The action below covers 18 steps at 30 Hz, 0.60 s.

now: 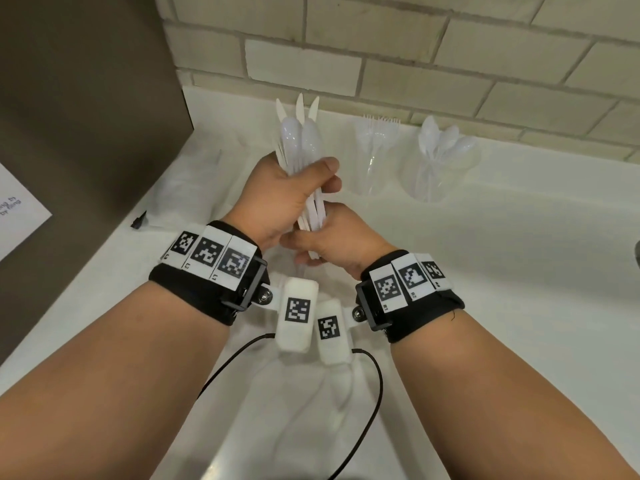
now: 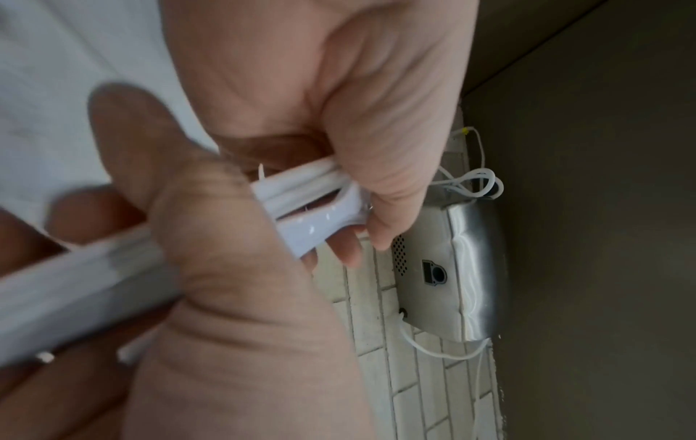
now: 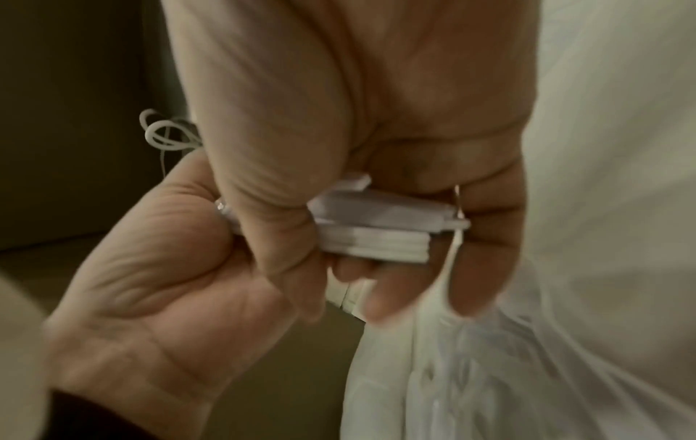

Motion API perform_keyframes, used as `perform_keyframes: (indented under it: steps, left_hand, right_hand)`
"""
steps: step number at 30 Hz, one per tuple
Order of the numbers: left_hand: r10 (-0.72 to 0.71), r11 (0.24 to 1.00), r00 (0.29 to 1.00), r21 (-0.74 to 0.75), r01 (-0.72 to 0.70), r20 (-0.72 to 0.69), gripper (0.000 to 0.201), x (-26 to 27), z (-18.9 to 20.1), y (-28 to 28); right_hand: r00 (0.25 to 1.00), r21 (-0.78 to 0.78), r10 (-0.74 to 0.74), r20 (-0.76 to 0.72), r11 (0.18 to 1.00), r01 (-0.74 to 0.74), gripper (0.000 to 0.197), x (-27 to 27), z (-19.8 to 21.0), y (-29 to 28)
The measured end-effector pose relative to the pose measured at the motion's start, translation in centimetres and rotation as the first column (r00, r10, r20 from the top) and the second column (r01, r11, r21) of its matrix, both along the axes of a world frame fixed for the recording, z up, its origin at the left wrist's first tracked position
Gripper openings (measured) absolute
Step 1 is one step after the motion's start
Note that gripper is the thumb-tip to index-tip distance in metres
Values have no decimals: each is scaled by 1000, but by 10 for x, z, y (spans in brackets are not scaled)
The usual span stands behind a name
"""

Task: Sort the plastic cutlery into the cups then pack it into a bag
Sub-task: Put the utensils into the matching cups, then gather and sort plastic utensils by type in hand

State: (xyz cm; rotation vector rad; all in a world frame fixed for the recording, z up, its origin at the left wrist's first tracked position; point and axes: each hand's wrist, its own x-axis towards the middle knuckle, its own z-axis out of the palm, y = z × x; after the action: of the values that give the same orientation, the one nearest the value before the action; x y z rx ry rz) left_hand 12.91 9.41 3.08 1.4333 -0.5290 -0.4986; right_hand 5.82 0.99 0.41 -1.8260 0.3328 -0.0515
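both hands [image 1: 304,216] grip cutlery bundle [image 1: 301,140], cups [image 1: 429,174] apart

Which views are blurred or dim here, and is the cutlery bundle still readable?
Head view: evenly lit, sharp; cutlery bundle readable, wide-angle bends the tile wall. Left wrist view: bright; right hand and near handles smeared, left hand sharper. Right wrist view: dim, yellowish; plastic bag blurred, handle ends still distinct.

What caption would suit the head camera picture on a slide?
Both hands grip a bundle of white plastic cutlery above the counter; two cups behind hold forks and spoons.
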Motion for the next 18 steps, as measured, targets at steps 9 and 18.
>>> perform_keyframes:
  steps: [9,18]
  left_hand:
    - [-175,982,985,70,175,-3,11,-3,0,8]
    - [-222,973,969,-88,213,-109,22,2,-5,12]
  right_hand:
    - [995,226,97,18,969,-98,15,-6,5,10]
    - [975,275,197,-98,947,-164,28,-1,-2,12]
